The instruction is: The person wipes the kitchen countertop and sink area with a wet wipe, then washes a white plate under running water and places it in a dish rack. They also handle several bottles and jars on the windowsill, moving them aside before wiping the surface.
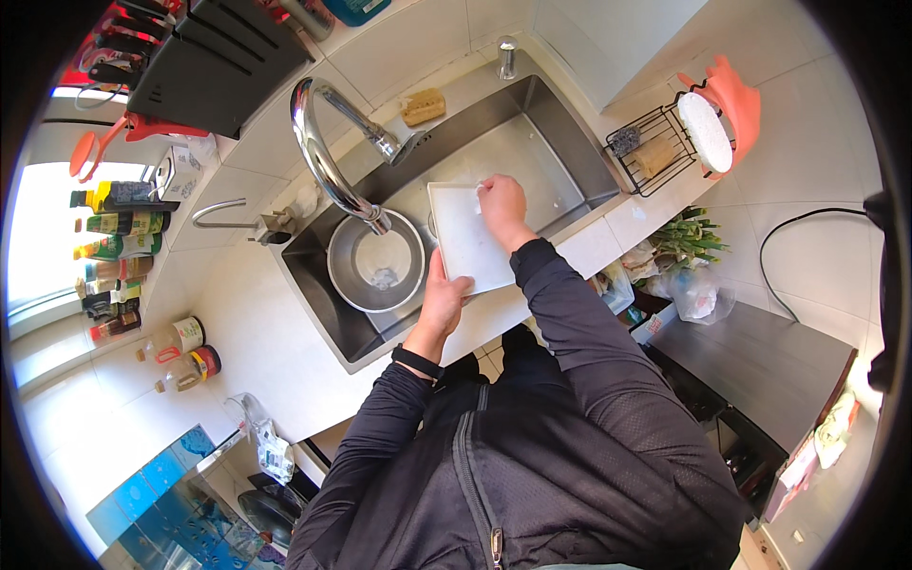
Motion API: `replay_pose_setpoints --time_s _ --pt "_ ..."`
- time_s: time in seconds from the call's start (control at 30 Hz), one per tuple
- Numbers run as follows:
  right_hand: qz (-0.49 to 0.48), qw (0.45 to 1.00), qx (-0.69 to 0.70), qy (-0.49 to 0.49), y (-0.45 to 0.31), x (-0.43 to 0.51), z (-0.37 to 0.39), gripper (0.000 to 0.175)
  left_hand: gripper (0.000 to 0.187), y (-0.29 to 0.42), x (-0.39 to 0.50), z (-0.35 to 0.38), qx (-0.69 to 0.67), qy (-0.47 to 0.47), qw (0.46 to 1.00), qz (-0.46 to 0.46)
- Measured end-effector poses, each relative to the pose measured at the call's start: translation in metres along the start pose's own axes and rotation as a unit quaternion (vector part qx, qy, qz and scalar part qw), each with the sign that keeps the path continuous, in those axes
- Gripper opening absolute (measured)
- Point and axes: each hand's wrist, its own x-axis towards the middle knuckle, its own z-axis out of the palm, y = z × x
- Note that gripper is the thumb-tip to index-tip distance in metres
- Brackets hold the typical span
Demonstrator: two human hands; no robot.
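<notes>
A white rectangular board or panel (463, 231) is held over the front edge of the stainless steel sink (491, 153). My left hand (445, 296) grips its lower left corner, with the thumb on top. My right hand (502, 210) is at the upper right edge of the panel, its fingers closed on a small white piece, perhaps a wipe, pressed to the surface. Left of the panel, a round metal basin (376, 260) stands in the sink with a white crumpled thing (385, 278) in it. The chrome faucet (320, 142) arches above the basin.
A sponge (423, 107) lies on the back ledge near a soap dispenser (506, 57). On the right, a black wire rack (648, 153) holds scrubbers beside a pink rubber glove (744, 107). A knife block (214, 64) and a small tap (271, 226) are at the left.
</notes>
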Motion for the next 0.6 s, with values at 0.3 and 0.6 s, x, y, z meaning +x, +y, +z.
replay_pose_setpoints --time_s 0.3,0.6 --pt "-0.084 0.986 0.144 -0.01 -0.038 -0.015 0.007 0.009 0.073 0.008 0.008 -0.009 0.015 -0.031 0.999 0.021" --pt "-0.237 0.948 0.178 -0.117 -0.073 -0.023 -0.021 0.013 0.057 0.033 0.014 -0.014 0.029 -0.075 0.996 0.04"
